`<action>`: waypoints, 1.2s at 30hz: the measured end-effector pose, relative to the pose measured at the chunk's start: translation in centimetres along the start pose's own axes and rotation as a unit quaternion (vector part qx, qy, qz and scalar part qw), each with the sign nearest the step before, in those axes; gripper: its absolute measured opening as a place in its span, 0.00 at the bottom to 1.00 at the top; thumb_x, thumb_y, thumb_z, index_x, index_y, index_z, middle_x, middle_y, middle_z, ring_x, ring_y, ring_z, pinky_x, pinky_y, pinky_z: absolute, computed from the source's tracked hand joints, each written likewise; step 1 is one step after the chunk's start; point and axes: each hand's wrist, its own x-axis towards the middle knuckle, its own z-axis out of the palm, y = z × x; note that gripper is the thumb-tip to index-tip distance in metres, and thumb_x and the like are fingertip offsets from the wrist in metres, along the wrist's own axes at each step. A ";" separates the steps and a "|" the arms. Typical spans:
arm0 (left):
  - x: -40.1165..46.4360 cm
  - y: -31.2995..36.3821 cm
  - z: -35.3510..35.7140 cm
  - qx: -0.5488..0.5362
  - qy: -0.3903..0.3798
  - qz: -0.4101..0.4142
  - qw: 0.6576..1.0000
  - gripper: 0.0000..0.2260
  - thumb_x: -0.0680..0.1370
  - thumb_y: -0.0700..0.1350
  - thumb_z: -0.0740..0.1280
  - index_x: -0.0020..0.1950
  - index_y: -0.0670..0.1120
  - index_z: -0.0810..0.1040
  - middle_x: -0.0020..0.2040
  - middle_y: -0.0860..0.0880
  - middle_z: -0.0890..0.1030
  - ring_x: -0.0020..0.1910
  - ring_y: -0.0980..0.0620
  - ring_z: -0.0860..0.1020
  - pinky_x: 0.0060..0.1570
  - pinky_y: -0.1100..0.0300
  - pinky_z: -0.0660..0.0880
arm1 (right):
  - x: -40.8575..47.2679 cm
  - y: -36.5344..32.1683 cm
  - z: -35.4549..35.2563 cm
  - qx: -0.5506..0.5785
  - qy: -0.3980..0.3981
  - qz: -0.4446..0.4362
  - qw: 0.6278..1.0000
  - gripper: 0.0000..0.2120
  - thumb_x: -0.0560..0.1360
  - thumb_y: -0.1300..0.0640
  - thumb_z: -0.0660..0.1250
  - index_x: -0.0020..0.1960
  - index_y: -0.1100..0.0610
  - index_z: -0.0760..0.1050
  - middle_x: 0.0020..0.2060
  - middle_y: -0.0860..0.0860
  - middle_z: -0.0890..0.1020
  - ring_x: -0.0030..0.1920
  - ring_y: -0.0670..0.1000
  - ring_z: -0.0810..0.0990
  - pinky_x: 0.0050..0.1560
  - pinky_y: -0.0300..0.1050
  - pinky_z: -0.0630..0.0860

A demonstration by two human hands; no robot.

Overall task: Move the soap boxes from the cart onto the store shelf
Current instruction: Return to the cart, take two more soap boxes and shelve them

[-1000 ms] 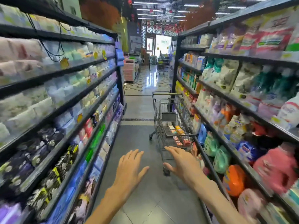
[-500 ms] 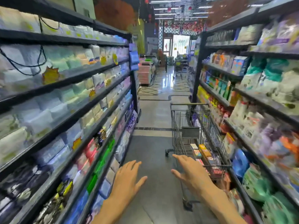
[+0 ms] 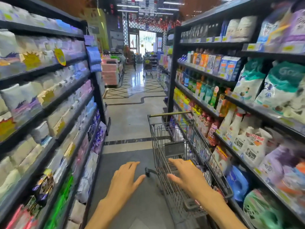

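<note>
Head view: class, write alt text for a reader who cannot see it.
Two open hands, left and right, reach toward a wire cart in a shop aisle, the right one over its basket. Stocked shelves line both sides.

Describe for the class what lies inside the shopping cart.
Inside the cart, one yellow-orange box peeks past the right hand. That hand and the wire sides cover the rest, so no count is possible.
</note>
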 end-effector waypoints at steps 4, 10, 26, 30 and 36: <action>11.8 -0.5 0.7 -0.006 -0.047 0.077 0.996 0.29 0.80 0.65 0.57 0.77 0.51 0.67 0.73 0.52 0.72 0.72 0.50 0.71 0.67 0.53 0.72 | 6.8 3.7 0.0 0.004 0.007 0.084 0.996 0.29 0.79 0.38 0.60 0.77 0.46 0.59 0.72 0.43 0.70 0.69 0.47 0.71 0.63 0.45 0.73; 27.0 3.1 5.4 0.002 -0.119 0.218 0.969 0.28 0.82 0.64 0.57 0.79 0.53 0.63 0.75 0.53 0.69 0.73 0.51 0.69 0.68 0.52 0.70 | 12.6 10.7 -0.6 0.017 0.034 0.216 0.976 0.28 0.79 0.40 0.62 0.76 0.45 0.61 0.70 0.43 0.71 0.67 0.49 0.73 0.61 0.47 0.74; 48.9 15.5 28.7 0.012 -0.359 0.396 0.845 0.25 0.81 0.57 0.64 0.75 0.48 0.67 0.68 0.46 0.75 0.65 0.43 0.75 0.58 0.48 0.75 | 16.3 29.9 7.7 0.083 0.037 0.519 0.850 0.28 0.79 0.40 0.63 0.76 0.46 0.62 0.66 0.48 0.75 0.65 0.51 0.75 0.59 0.49 0.73; 49.9 16.2 36.9 0.067 -0.415 0.416 0.806 0.26 0.81 0.55 0.66 0.76 0.47 0.65 0.74 0.45 0.71 0.69 0.42 0.73 0.61 0.47 0.75 | 16.0 32.1 12.0 0.115 0.021 0.574 0.811 0.28 0.78 0.41 0.65 0.75 0.47 0.65 0.69 0.47 0.73 0.68 0.52 0.73 0.62 0.49 0.72; 49.4 14.9 50.8 0.139 -0.479 0.435 0.750 0.24 0.81 0.48 0.65 0.75 0.48 0.63 0.70 0.41 0.75 0.67 0.38 0.74 0.61 0.46 0.76 | 15.8 34.5 21.9 0.198 -0.002 0.632 0.749 0.26 0.77 0.41 0.65 0.72 0.49 0.69 0.68 0.47 0.75 0.67 0.51 0.75 0.64 0.42 0.70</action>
